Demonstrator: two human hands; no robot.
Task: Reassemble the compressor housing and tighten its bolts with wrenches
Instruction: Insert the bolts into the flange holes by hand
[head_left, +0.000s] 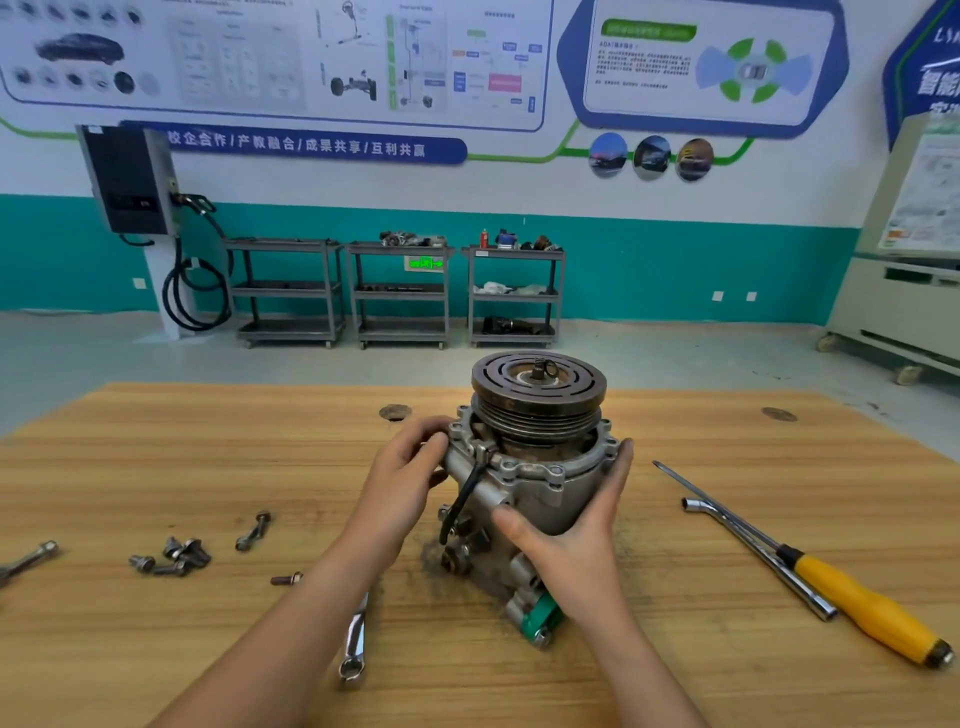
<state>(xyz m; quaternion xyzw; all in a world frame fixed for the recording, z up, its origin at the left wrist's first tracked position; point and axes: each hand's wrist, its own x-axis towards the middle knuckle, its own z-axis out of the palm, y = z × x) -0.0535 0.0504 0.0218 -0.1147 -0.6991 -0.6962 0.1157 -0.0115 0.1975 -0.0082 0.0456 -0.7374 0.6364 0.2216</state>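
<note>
Grip of left hand (400, 478) and right hand (576, 525) around silver compressor housing (540, 499), dark grooved pulley (537, 384) atop

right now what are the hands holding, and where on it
The compressor: the left hand grips its upper rim on the left, the right hand wraps its right side, thumb in front.

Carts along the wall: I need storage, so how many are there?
3: the left cart, the middle cart and the right cart stand side by side against the teal wall. None seems hidden.
</note>
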